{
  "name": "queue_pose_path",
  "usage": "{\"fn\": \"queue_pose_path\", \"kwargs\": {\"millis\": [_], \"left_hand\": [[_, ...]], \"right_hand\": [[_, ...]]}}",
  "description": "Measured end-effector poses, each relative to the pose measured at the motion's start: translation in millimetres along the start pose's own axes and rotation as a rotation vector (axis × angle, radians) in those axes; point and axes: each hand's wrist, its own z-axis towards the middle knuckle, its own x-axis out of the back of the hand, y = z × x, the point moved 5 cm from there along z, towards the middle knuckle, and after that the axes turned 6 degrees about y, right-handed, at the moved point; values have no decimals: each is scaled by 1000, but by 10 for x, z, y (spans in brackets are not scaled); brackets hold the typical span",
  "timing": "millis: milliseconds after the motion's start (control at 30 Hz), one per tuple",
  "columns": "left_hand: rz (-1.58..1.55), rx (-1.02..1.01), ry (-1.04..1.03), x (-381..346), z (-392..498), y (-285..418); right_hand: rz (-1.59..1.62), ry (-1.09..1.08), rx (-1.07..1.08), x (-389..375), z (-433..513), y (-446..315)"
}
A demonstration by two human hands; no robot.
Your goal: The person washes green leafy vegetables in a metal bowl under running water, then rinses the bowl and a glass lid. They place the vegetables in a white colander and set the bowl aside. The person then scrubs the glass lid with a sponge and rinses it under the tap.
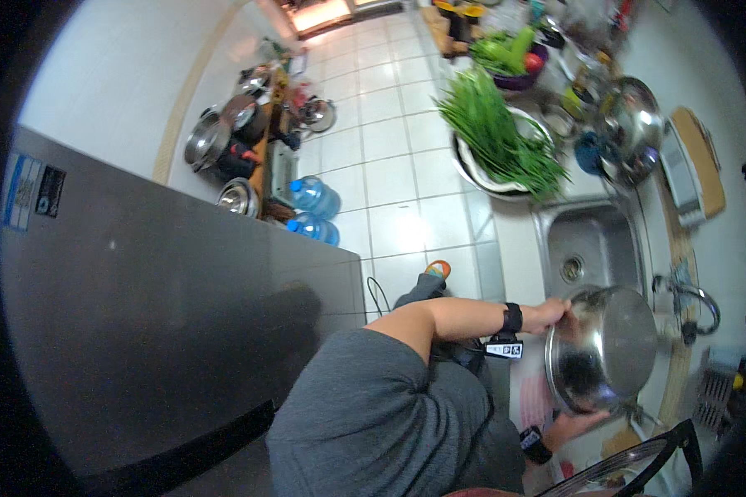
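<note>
A large stainless-steel pot (603, 351) is tilted on its side over the near end of the sink (587, 242), its rounded base towards the wall. My left hand (550, 314) grips its rim at the upper left. My right hand (575, 427) is against the pot's lower side, blurred and partly hidden; it appears to support the pot. Both wrists wear black straps with small devices. A bunch of long green leafy vegetables (497, 136) lies across a white-rimmed bowl beyond the sink.
A faucet (696, 304) stands behind the sink, beside a wok (631, 124). A purple bowl of vegetables (516, 77) is farther along the counter. A grey refrigerator (161, 298) rises at left, near blue water bottles (314, 199). A black-framed rack (634, 463) is at lower right.
</note>
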Motion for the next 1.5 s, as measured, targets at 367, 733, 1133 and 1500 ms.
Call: {"fn": "queue_pose_path", "kwargs": {"millis": [367,733,1133,1500], "left_hand": [[1132,-424,263,2067,-1265,1493],[-111,-914,1040,4526,-3395,3116],[-43,-375,1370,5990,-3739,3277],[-670,-633,1561,7115,-3746,3152]], "right_hand": [[716,-189,-340,-589,518,-2163],[750,-1059,658,-3043,-221,-5838],[650,-1005,1454,-5652,-1397,-6830],[683,-1218,1261,-6565,-1711,-7938]]}}
